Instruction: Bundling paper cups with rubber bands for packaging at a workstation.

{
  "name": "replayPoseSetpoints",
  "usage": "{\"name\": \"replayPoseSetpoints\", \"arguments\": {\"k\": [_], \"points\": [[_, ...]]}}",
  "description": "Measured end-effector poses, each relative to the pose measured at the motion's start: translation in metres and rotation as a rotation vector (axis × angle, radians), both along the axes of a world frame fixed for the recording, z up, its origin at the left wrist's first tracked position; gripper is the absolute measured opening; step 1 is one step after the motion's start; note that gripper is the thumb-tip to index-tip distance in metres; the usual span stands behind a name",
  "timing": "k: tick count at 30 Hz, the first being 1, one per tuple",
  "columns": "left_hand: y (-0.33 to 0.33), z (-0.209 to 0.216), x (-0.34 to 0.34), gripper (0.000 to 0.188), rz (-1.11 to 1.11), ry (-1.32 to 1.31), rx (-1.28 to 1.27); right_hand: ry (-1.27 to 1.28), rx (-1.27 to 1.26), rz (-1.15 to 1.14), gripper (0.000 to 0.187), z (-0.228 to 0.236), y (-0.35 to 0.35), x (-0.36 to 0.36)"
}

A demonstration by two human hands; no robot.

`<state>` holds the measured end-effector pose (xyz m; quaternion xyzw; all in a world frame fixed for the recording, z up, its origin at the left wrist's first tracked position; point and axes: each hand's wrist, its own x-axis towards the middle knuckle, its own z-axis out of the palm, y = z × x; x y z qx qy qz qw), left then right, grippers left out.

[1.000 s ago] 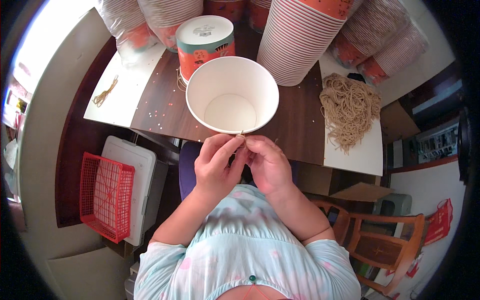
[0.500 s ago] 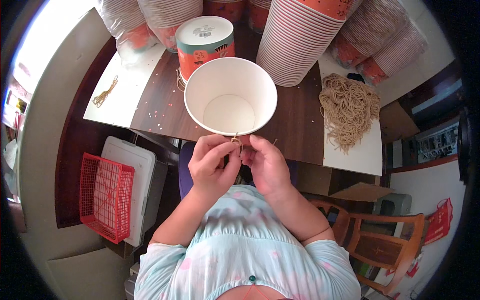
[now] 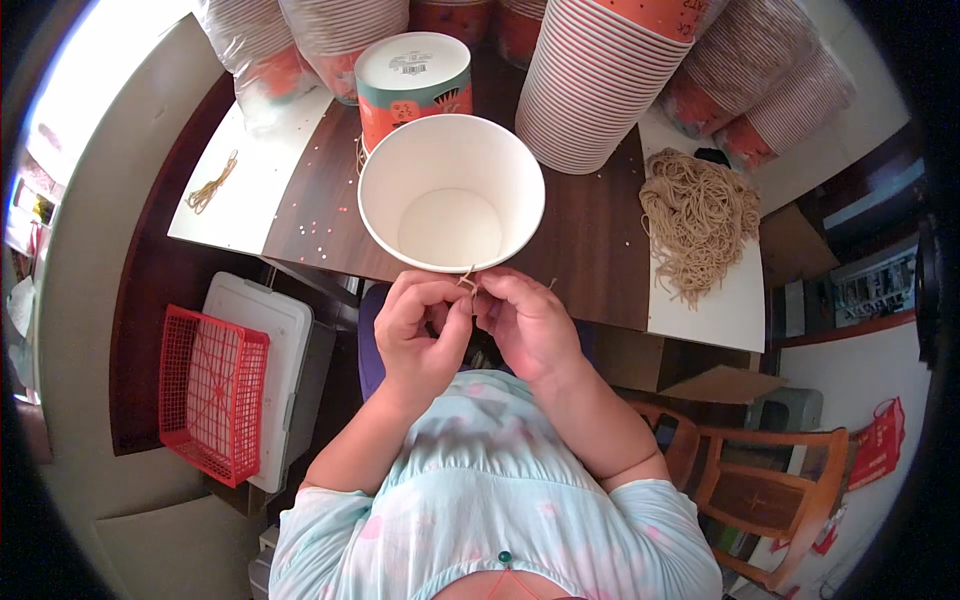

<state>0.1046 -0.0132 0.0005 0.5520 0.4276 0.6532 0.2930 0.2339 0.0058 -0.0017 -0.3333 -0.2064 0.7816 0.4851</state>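
Observation:
A large white-lined paper bucket (image 3: pixel 450 220) stands at the table's near edge, its mouth tilted toward me. Just below its near rim, a tan cord (image 3: pixel 467 282) is pinched between my fingers. My left hand (image 3: pixel 425 320) is closed on the cord with thumb and forefinger. My right hand (image 3: pixel 530 320) meets it from the other side, its fingertips on the same cord. A short cord end sticks out past the right hand. Behind the bucket, another orange and green paper bucket (image 3: pixel 415 95) sits upside down.
Tall stacks of paper buckets (image 3: pixel 590 90) line the back of the table, some in clear plastic. A heap of tan cord (image 3: pixel 698 220) lies at right, a small cord bundle (image 3: pixel 212 185) at left. A red basket (image 3: pixel 212 390) and a wooden chair (image 3: pixel 765 490) flank me.
The open bucket has shifted slightly left. My right hand has come in toward my left, and their fingertips are now closer together at the cord.

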Motion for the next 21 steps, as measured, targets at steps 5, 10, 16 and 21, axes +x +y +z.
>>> {"name": "replayPoseSetpoints", "arguments": {"k": [5,10,16,21], "points": [[0.001,0.002,-0.001,0.007,-0.019,-0.013,-0.011,-0.037,0.04,0.022,0.017,0.004,0.0,0.004],[0.002,-0.002,-0.001,0.007,0.004,0.009,-0.025,-0.082,0.103,0.025,0.02,0.008,-0.005,0.006],[0.001,0.001,0.002,0.006,-0.001,-0.009,-0.034,-0.411,0.365,-0.111,0.014,0.015,-0.014,0.007],[0.001,0.001,0.004,0.006,-0.003,-0.011,-0.044,-0.773,0.65,-0.248,0.007,0.019,-0.011,0.001]]}}
